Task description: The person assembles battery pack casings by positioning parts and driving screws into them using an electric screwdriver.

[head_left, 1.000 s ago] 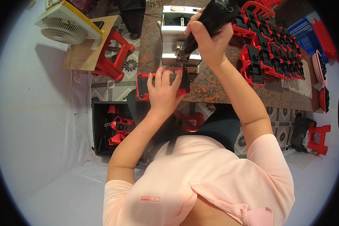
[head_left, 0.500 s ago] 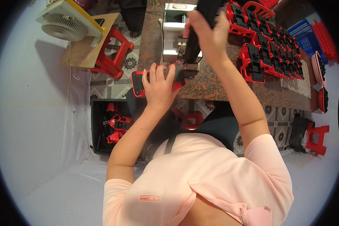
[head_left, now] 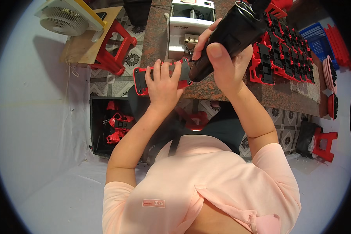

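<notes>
My left hand (head_left: pixel 163 86) lies over a flat red and black plastic housing (head_left: pixel 141 81), fingers across its face and gripping it at the table's near edge. Dark round spots show at the housing's corners. In my right hand (head_left: pixel 228 70) is a thick black electric screwdriver (head_left: pixel 236 35) with a wire hanging loop at its top end. Its lower end slants down to the housing's right end; the bit itself is hidden. Just beyond stands a white screw feeder (head_left: pixel 180 33) with an open top and a small metal outlet at its front.
Rows of similar red and black housings (head_left: pixel 264 64) cover the right of the stone-topped table (head_left: pixel 206 89). Farther right are a blue basket (head_left: pixel 319 43) and a pink basket (head_left: pixel 328 74). At left, a fan (head_left: pixel 64 21) sits near a red stool (head_left: pixel 115 50). A black crate (head_left: pixel 99 147) holds red parts below.
The screwdriver has come from in front of the screw feeder toward me, its lower end now at the housing's right end. The housing and my left hand have shifted slightly up and left.
</notes>
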`<state>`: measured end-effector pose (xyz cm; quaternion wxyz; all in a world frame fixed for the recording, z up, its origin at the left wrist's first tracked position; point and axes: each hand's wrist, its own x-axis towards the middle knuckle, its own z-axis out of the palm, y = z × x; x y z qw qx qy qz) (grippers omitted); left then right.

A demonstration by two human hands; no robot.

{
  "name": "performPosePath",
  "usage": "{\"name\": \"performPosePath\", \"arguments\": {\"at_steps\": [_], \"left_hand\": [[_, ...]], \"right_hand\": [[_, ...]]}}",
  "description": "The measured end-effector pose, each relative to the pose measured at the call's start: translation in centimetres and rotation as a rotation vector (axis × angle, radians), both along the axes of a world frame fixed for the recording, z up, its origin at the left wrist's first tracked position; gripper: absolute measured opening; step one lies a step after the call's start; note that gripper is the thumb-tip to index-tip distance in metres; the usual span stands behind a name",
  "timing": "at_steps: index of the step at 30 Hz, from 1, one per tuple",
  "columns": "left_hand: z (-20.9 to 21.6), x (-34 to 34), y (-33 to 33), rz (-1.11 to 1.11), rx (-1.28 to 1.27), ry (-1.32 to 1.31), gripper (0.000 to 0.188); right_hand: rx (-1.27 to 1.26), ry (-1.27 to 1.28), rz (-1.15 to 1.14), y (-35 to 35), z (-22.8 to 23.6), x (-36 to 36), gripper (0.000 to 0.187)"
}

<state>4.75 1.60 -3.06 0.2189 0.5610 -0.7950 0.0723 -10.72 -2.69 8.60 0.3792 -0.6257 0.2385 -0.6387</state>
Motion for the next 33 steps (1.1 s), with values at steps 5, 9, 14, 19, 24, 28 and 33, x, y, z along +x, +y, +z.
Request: {"name": "performPosePath", "arguments": {"at_steps": [5, 9, 14, 19, 24, 28, 33], "left_hand": [[-0.6, 0.1, -0.2, -0.006, -0.038, 0.040, 0.083], [-0.5, 0.1, -0.2, 0.002, -0.027, 0.030, 0.081], [-0.7, 0.1, -0.2, 0.004, -0.051, 0.013, 0.076], [-1.1, -0.1, -0.4, 0.016, -0.060, 0.036, 0.074], [-1.1, -0.1, -0.7, 0.026, -0.092, 0.034, 0.075], [-1.1, 0.0, -0.7, 0.021, -0.078, 0.025, 0.080], [-1.0, 0.6, -0.1, -0.019, -0.049, 0.053, 0.085]], "right_hand": [[-0.119, 0.060, 0.026, 0.4, 0.2, 0.6, 0.053], [-0.070, 0.035, 0.035, 0.5, 0.4, 0.7, 0.056], [-0.064, 0.035, 0.039, 0.5, -0.2, 0.8, 0.056], [-0.090, 0.080, 0.033, 0.3, -0.7, 0.8, 0.056], [-0.125, 0.104, 0.027, 0.4, -0.9, 0.7, 0.054], [-0.145, 0.106, 0.036, 0.4, -1.0, 1.1, 0.051], [-0.141, 0.170, 0.050, 1.0, -1.3, 1.6, 0.046]]}}
